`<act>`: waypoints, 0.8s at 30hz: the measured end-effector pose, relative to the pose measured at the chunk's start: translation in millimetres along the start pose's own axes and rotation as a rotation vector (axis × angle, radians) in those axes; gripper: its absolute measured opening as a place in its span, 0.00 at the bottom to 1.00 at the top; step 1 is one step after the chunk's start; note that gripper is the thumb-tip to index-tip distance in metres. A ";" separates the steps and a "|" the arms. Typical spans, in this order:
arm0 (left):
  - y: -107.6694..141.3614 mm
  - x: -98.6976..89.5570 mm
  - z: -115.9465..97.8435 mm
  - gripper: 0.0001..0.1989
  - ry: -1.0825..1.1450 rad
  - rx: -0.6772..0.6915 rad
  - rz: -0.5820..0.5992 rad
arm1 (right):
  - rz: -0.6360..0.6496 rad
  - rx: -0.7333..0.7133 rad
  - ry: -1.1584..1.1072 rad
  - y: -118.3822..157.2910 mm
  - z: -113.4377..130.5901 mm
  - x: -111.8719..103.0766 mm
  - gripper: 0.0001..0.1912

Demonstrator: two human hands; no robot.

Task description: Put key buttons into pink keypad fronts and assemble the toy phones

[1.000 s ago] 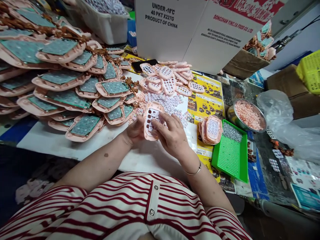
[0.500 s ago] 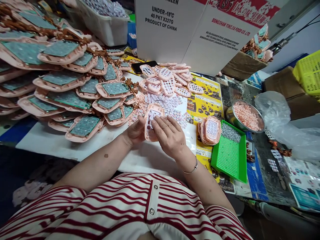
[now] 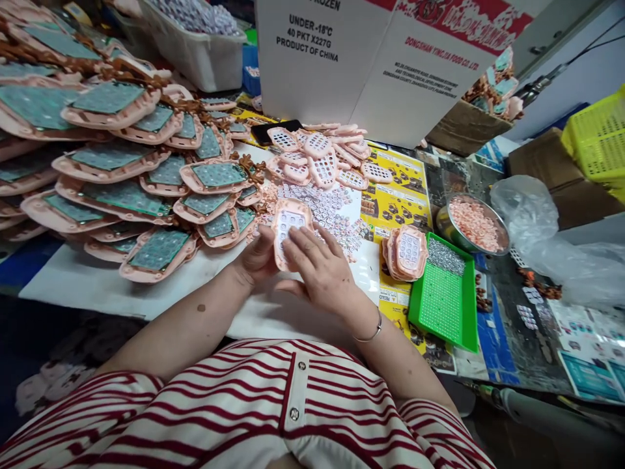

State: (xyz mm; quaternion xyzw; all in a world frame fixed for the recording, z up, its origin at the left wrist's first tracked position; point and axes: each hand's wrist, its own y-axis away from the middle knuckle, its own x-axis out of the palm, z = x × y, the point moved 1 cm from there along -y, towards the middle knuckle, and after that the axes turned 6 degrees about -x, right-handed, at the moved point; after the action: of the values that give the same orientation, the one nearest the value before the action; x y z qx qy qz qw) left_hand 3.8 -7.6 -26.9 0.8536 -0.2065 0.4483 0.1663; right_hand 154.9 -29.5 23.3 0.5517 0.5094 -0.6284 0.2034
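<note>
One pink panel (image 3: 291, 208), set with pale keys (image 3: 287, 227), is lying between two hands.
White tub (image 3: 215, 65) is holding whitish pieces (image 3: 198, 16); green tray (image 3: 437, 303), silvery bits (image 3: 445, 256) at its far end; metal bowl (image 3: 444, 225), pink pieces (image 3: 473, 223); brown carton (image 3: 461, 127), pink-and-teal parts (image 3: 498, 85). Left hand (image 3: 256, 257) is gripping the panel's left edge, its underlying fingers hidden; right hand (image 3: 319, 273) is laying loosely extended fingers on its face, thumb stretched apart, grasping nothing. Compared with one second ago, keys are filling openings then showing dark, and the right fingers are lying flatter.
</note>
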 end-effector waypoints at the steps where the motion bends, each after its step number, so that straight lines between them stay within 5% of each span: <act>1: 0.3 0.0 0.3 0.45 -0.017 0.012 -0.006 | -0.013 -0.023 0.029 2.0 3.8 1.0 0.22; 6: 0.0 0.9 4.2 0.50 -0.087 0.073 -0.004 | -0.108 0.009 0.155 15.3 12.5 2.0 0.16; 10: 2.9 4.8 1.4 0.47 -0.144 0.020 -0.002 | -0.124 0.205 0.263 28.9 -18.1 -20.2 0.15; 17: 6.1 11.5 -6.5 0.43 -0.178 -0.026 -0.102 | 0.122 0.607 0.447 92.8 -73.6 -80.3 0.15; 24: 7.3 11.3 -3.8 0.42 -0.178 -0.046 -0.113 | 0.309 0.687 0.413 149.2 -71.7 -74.0 0.16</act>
State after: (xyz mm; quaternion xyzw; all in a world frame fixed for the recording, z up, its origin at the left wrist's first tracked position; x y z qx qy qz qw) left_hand 3.3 -14.4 -14.7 0.8964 -0.1825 0.3556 0.1919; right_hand 334.6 -49.6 37.0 0.7715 0.2119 -0.5999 -0.0069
